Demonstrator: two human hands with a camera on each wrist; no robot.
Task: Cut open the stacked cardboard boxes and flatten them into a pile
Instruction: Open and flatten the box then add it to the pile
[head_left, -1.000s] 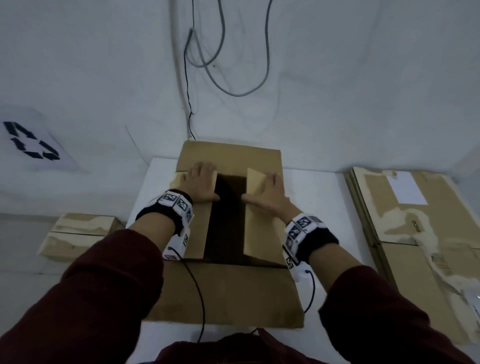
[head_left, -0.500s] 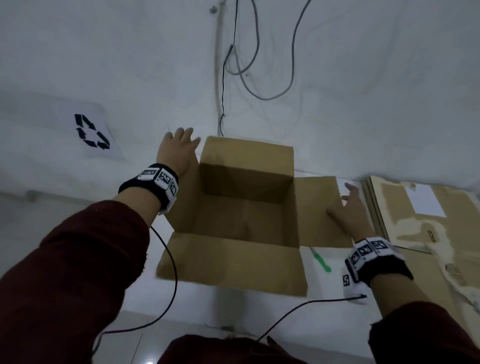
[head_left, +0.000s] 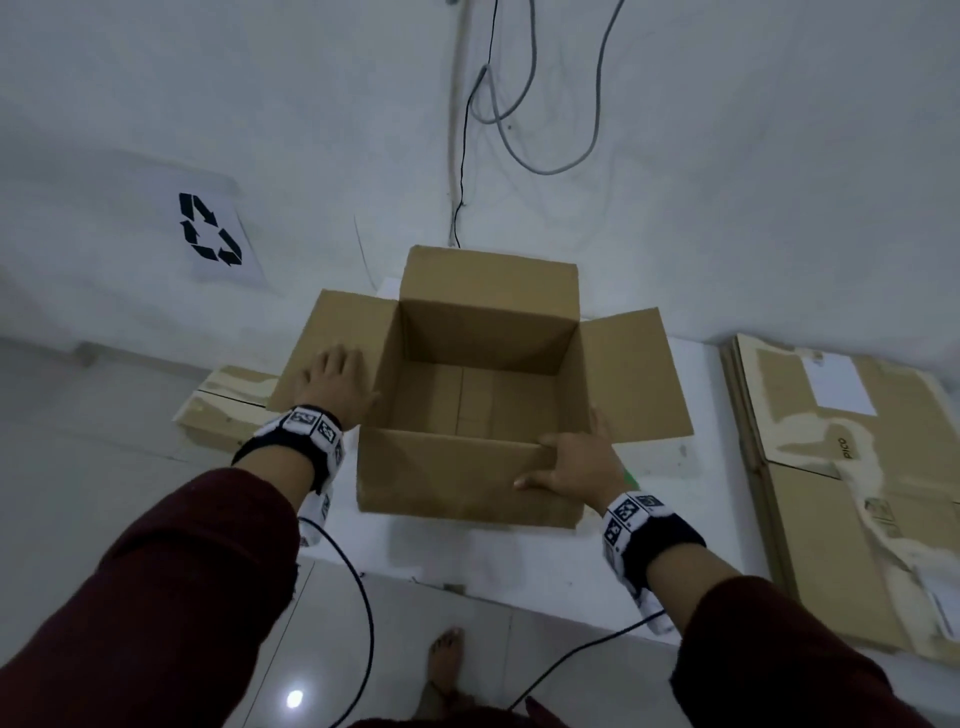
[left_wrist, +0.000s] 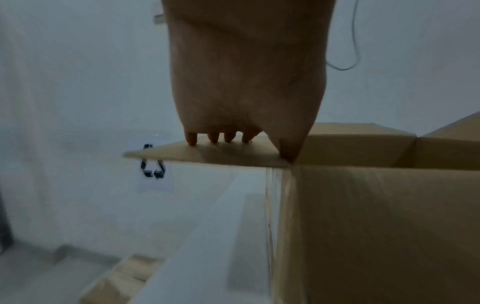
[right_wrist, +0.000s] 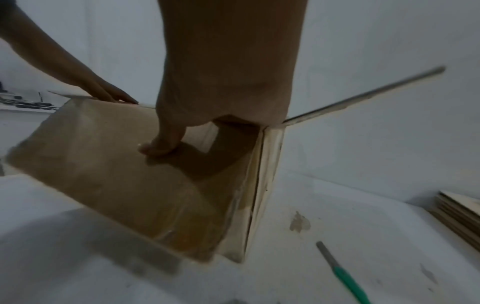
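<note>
An open brown cardboard box (head_left: 488, 312) stands on the white table (head_left: 519, 551), all its top flaps folded outward. My left hand (head_left: 335, 382) lies flat with straight fingers on the left flap (left_wrist: 221, 154), fingertips touching the cardboard. My right hand (head_left: 576, 462) grips the box's near rim at the right corner. Its thumb (right_wrist: 161, 144) presses the outer near wall (right_wrist: 116, 174), and its fingers reach over the rim, hidden. A green-handled cutter (right_wrist: 345, 273) lies on the table right of the box, held by neither hand.
A pile of flattened cardboard (head_left: 831, 467) lies on the table to the right. Taped boxes (head_left: 228, 400) sit lower down on the left, past the table edge. Cables hang on the wall behind. The near table edge drops to a tiled floor with my foot (head_left: 447, 660).
Both inner flaps were swung outward from the middle. My left hand has since dropped onto the left flap, and my right hand left the right flap to take the near right corner.
</note>
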